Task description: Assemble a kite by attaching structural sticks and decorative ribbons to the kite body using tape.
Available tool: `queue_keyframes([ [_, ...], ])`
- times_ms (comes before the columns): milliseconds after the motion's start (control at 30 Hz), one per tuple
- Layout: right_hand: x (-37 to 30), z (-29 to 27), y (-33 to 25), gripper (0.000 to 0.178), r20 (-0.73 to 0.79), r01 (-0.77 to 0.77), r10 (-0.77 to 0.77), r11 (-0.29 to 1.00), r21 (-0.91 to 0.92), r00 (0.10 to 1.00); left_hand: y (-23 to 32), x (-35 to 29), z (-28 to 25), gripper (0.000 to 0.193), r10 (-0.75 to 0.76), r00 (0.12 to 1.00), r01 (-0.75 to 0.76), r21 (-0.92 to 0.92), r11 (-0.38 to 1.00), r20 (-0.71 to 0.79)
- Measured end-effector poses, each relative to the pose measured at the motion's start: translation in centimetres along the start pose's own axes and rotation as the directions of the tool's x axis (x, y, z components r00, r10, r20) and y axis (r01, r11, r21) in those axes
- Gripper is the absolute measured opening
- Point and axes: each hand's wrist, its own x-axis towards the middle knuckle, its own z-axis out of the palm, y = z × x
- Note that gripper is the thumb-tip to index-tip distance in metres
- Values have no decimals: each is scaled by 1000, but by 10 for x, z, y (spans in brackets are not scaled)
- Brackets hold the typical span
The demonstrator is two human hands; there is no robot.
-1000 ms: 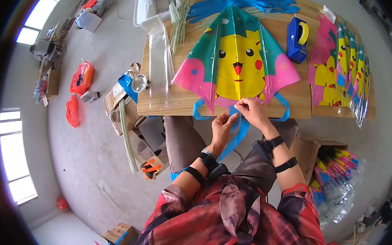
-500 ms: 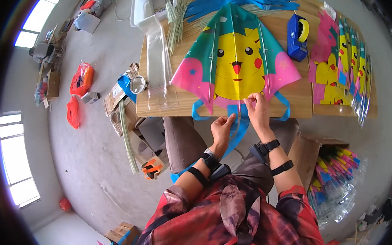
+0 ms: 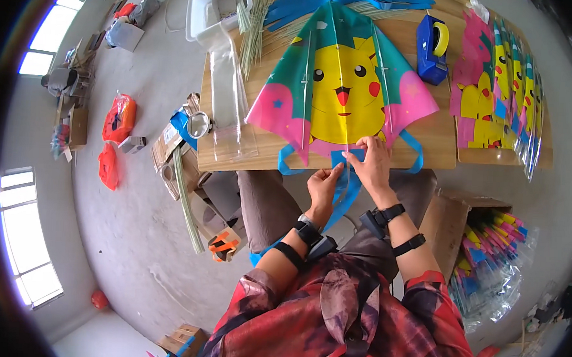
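Note:
A colourful kite (image 3: 342, 91), green and pink with a yellow cartoon face, lies flat on the wooden table (image 3: 437, 138). A blue plastic tail strip (image 3: 347, 188) hangs from its lower tip over the table's near edge. My right hand (image 3: 371, 163) presses on the kite's lower tip where the strip joins it. My left hand (image 3: 324, 187) pinches the blue strip just below the table edge. Both wrists wear black bands.
A blue tape dispenser (image 3: 432, 47) stands at the right of the kite. Packed kites (image 3: 504, 93) lie at the table's right end, thin sticks (image 3: 255, 28) and clear sleeves (image 3: 229, 98) at its left. A cardboard box of rolled kites (image 3: 489, 254) sits on the floor at the right.
Both hands have shifted slightly upward along the blue strip toward the kite's lower tip; the kite stays flat on the table.

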Motion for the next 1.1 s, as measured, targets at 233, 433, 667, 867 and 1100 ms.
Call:
queue_keyframes([
  [233,-2,-1,-9,46,-2,25,-25,995,-99,1000,0,2,-4,27,6,1000,-4,-47,999,29],
  [433,-2,-1,-9,46,1,24,-24,994,-110,1000,10,8,-6,27,-127,992,127,0,992,17],
  [667,0,7,5,23,-90,44,-43,999,6,995,12,7,-3,27,-50,997,54,-66,996,66],
  [867,3,9,20,12,-83,-39,59,973,226,995,12,8,-4,27,-31,997,37,-86,996,73],
  [1100,4,8,20,12,-80,-29,45,980,199,996,10,7,0,28,45,998,-41,-66,997,50],
])
